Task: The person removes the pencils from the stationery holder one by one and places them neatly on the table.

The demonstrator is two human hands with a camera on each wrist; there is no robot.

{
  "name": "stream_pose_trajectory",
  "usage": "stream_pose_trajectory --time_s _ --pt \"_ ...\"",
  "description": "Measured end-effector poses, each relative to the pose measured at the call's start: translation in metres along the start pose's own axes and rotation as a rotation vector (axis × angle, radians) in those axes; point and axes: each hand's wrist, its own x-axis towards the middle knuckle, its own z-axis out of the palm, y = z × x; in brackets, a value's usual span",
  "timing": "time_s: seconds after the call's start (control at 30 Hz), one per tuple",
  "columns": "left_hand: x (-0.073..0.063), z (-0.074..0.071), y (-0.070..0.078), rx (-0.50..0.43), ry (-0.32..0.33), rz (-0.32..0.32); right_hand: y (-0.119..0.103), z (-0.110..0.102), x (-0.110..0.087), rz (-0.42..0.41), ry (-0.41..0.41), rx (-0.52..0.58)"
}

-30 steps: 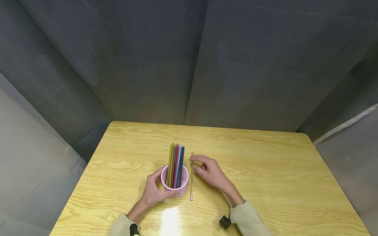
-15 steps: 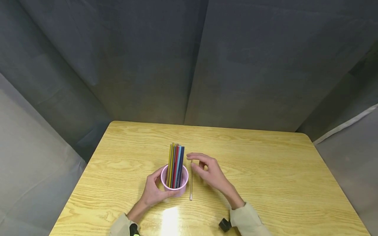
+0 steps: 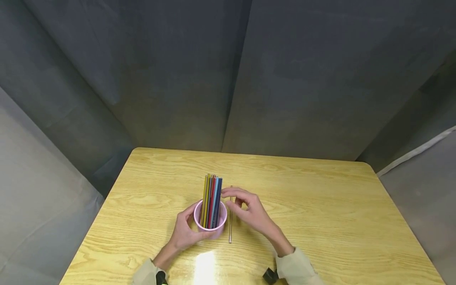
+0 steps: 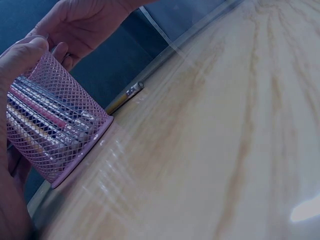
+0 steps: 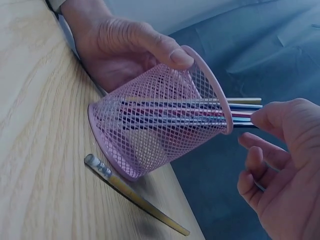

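My left hand (image 3: 187,230) holds a pink mesh pencil cup (image 5: 160,107), its thumb at the rim and its fingers round the far side. Several coloured pencils (image 3: 212,202), among them yellow, red, light blue and dark blue ones, stand upright in the cup. My right hand (image 3: 252,210) hovers beside them with bent, parted fingers. Its fingertips are close to the dark blue pencil at the right of the bunch; I cannot tell whether they touch. Below that hand, a single yellow pencil (image 5: 132,194) with an eraser end lies on the table, just right of the cup.
The wood-grain table (image 3: 320,206) reaches out to both sides and behind the cup. Grey cloth (image 3: 178,79) hangs past its far edge, with paler cloth (image 3: 32,206) at the left. A small black object (image 3: 270,276) sits by the right sleeve.
My right hand has shifted left, from over the loose pencil to beside the pencils in the cup. The left hand and the cup have stayed in place.
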Motion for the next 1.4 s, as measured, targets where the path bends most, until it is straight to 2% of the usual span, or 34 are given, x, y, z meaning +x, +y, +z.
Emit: stream_pose_trajectory --time_s 0.27,0.6,1.4 --pt "-0.0003 -0.0008 0.0005 0.015 -0.008 -0.004 -0.0022 0.0055 0.0005 -0.017 -0.044 0.006" --pt "-0.0022 -0.0009 -0.0008 0.02 -0.002 0.007 -0.0084 0.0054 -0.0007 0.07 -0.08 -0.019" --pt "-0.0006 -0.0009 0.0006 0.024 -0.005 0.007 -0.0091 0.0028 0.0005 0.044 -0.104 -0.041"
